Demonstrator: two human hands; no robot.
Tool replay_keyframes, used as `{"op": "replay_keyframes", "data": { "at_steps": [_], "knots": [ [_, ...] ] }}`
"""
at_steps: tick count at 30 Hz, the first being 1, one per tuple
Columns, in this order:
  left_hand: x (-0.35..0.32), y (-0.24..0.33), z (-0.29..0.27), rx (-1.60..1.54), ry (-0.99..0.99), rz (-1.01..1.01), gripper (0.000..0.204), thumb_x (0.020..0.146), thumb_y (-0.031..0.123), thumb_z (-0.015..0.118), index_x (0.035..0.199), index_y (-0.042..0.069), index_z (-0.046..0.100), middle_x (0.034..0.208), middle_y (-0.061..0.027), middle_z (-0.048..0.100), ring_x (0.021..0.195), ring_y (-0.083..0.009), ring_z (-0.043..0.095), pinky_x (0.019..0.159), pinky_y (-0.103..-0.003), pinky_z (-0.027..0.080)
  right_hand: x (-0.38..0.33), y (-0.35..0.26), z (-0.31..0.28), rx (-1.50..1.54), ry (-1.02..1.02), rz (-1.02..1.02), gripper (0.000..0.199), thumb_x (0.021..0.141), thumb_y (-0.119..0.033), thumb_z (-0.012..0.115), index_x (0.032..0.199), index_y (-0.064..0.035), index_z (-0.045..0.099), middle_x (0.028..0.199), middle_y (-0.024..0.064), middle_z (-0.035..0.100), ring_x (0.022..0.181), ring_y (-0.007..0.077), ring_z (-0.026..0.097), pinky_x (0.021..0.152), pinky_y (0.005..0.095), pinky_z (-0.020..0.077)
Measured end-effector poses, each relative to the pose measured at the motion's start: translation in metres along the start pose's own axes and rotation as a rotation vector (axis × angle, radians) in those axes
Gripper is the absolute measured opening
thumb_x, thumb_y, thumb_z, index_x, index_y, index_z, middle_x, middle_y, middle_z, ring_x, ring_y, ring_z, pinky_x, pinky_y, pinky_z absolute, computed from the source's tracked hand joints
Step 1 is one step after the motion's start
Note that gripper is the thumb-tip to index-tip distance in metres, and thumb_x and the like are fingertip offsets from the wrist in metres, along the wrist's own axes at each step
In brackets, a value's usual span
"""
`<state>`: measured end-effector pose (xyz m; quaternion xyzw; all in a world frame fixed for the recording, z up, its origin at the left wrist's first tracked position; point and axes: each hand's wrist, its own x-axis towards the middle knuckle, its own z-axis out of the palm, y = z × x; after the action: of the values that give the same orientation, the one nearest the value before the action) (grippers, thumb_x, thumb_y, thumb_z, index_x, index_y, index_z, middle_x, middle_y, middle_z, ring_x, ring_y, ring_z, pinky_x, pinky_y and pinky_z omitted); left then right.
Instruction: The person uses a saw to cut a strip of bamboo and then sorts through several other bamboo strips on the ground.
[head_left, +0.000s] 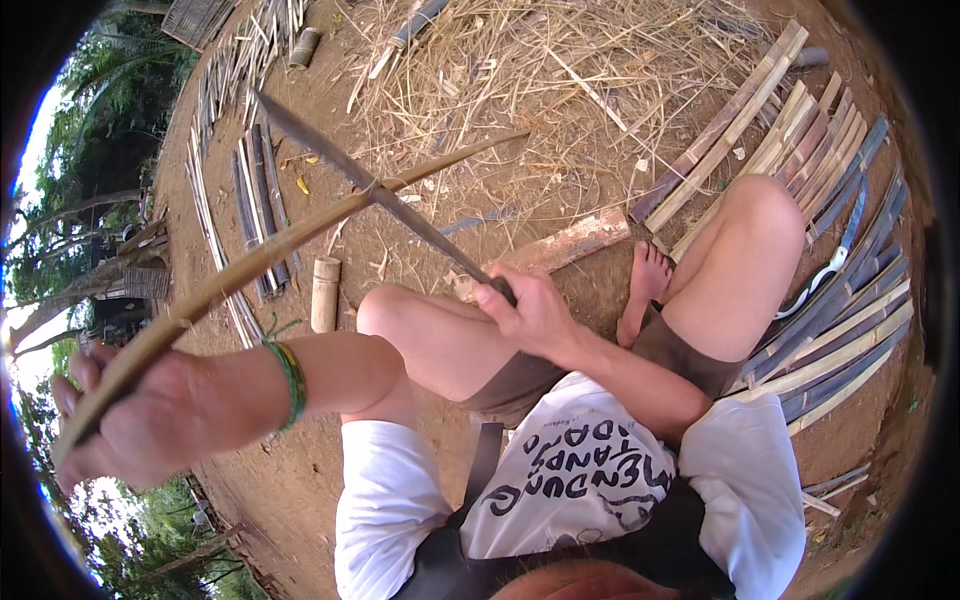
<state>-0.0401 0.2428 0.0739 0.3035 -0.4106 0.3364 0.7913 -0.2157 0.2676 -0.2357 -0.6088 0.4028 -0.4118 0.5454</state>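
My left hand (165,415), with a green woven band on its wrist, is raised at the far left and grips one end of a long bamboo strip (265,245). The strip slants up and away across the middle to a thin, tapered tip. In front of my lap, my right hand (535,318) is closed round the dark handle of a machete (435,238). Its long blade points away to the upper left and crosses the strip, meeting it where a small curl of shaving shows. How deep the edge bites I cannot tell.
Split bamboo slats (805,150) lie at the right beside my bent knee, with more dark strips (840,345) below them. A thick wooden piece (570,242) rests by my foot. A short bamboo section (325,295) stands near my left knee. Shavings (520,70) cover the ground ahead.
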Motion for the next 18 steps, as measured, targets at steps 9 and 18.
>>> {"op": "replay_keyframes", "data": {
  "at_steps": [9, 18],
  "knots": [
    [-0.007, 0.013, 0.015, 0.112, -0.013, 0.001, 0.062, 0.105, 0.055, 0.025, 0.087, -0.003, 0.037, 0.073, -0.0114, 0.049, 0.051, -0.0171, 0.044, 0.045, -0.025, 0.037, 0.009, 0.042, -0.009, 0.076, 0.012, 0.352, 0.050, 0.100, -0.043, 0.054, 0.082, 0.0039, 0.059, 0.051, 0.0126, 0.049, 0.048, 0.0227, 0.055, 0.050, 0.0427, 0.0411],
    [-0.005, 0.001, 0.004, 0.055, 0.076, -0.029, 0.057, 0.103, 0.039, 0.042, 0.106, -0.018, 0.045, 0.106, -0.0305, 0.059, 0.098, -0.0342, 0.063, 0.077, -0.043, 0.062, 0.007, 0.016, -0.013, 0.029, -0.039, 0.012, 0.061, 0.099, -0.051, 0.050, 0.077, 0.0036, 0.063, 0.056, 0.0191, 0.055, 0.052, 0.0325, 0.056, 0.054, 0.0450, 0.0426]
  ]
}}
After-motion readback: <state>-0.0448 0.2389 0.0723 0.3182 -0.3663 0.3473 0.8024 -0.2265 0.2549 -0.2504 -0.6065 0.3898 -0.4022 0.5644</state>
